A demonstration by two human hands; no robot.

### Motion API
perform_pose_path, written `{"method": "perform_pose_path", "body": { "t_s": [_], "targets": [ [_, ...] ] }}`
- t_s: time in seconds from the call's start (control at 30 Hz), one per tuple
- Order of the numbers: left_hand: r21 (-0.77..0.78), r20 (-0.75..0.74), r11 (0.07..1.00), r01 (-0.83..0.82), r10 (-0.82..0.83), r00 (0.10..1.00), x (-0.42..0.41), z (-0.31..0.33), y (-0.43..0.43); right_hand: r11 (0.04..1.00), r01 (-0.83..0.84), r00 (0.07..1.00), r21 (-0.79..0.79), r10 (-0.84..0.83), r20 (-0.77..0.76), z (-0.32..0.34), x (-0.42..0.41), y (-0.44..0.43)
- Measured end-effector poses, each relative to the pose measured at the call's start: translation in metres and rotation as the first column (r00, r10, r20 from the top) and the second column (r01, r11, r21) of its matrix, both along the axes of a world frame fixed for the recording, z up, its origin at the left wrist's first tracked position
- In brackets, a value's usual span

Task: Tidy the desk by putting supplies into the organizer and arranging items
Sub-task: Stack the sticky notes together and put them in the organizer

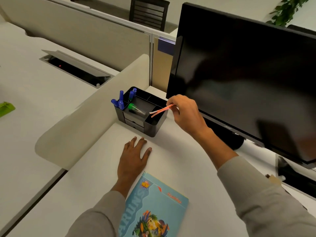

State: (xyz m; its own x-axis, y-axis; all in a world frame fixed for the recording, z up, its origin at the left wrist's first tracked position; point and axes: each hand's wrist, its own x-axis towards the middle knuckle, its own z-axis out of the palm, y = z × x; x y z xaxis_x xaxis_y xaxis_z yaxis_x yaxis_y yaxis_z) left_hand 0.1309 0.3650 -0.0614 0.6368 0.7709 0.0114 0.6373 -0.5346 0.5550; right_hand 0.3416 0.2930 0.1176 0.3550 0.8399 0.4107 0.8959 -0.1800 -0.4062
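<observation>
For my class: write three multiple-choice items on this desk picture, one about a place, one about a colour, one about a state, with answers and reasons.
1. Where is the organizer?
A. left of the monitor
B. on the book
C. behind the chair

2. What colour are the pen caps?
A. red
B. blue
C. yellow

3. What is the left hand doing?
A. gripping a pen
B. lifting the book
C. lying flat on the desk

Answers: 1 A, it stands beside the screen's left edge. 2 B, all caps look blue. 3 C, palm down, fingers spread, while the right hand pinches orange strips over the organizer.

Monitor (pixel 248 79) close beside organizer (pixel 153 124)
</observation>
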Motion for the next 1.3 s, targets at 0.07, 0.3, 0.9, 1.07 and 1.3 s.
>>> {"method": "perform_pose_path", "body": {
  "t_s": [0.07,0.3,0.9,1.07,1.3],
  "targets": [
    [0.012,-0.005,1.000,-0.005,0.005,1.000,0.000,0.002,0.000,0.998,-0.031,0.999,-0.061,0.033,0.021,-0.003,0.003,0.011],
    [0.042,-0.023,0.999,-0.010,0.011,1.000,0.001,0.004,-0.002,0.953,-0.132,0.987,-0.273,0.152,0.053,-0.017,0.010,0.032],
    [0.043,0.002,0.999,-0.023,0.023,1.000,0.000,0.003,-0.002,0.937,-0.010,0.999,-0.350,0.024,0.035,-0.040,0.011,0.055],
    [0.048,0.011,0.999,-0.018,0.018,1.000,0.001,0.005,-0.002,0.979,0.039,0.997,-0.202,-0.052,-0.057,-0.048,0.004,0.047],
    [0.043,0.013,0.999,-0.017,0.016,1.000,0.001,0.004,-0.002,0.983,0.184,0.944,0.031,-0.167,-0.283,-0.069,-0.006,0.024]
  ]
}}
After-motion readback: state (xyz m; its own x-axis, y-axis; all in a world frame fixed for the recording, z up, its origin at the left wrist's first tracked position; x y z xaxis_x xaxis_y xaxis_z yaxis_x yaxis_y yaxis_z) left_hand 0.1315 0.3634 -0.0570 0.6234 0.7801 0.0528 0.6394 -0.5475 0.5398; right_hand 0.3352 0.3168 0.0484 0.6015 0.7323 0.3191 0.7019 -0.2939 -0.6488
